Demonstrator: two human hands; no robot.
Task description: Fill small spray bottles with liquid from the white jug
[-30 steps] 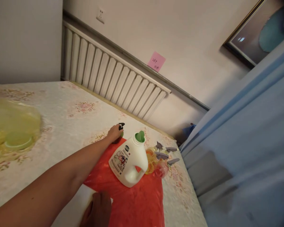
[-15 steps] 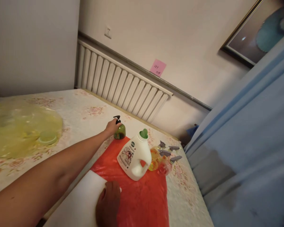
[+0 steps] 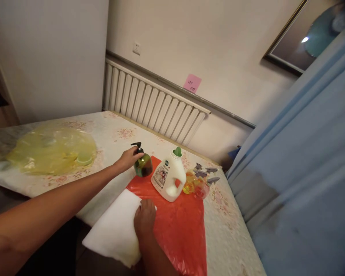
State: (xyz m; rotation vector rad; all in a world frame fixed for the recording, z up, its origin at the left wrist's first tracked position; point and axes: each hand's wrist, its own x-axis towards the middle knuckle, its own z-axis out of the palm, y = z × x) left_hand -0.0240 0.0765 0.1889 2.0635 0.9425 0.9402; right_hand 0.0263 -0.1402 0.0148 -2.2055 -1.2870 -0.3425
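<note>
My left hand (image 3: 128,159) reaches forward and is closed round the black neck of a green pump bottle (image 3: 143,165), which has a black pump head and dark liquid inside. That bottle is at the far left corner of a red plastic sheet or bag (image 3: 175,230). My right hand (image 3: 145,216) is closed on the edge of a white cloth (image 3: 115,226), whose near end hangs past the table's front edge. Between the hands and to the right stands a white detergent jug (image 3: 171,178) with a green spout. Clear spray bottles (image 3: 191,183) with grey triggers, yellow and pink, stand beside the jug.
A crumpled yellow plastic bag (image 3: 54,149) with a green lid (image 3: 84,158) lies on the flowered tablecloth (image 3: 125,133) at left. Behind the table are a white radiator (image 3: 155,103) and a wall. A blue curtain (image 3: 293,161) hangs along the right side.
The view has shifted, showing more of the table's near edge. My left hand has brought the pump bottle nearer to me, over the red sheet's corner. My right hand still grips the cloth.
</note>
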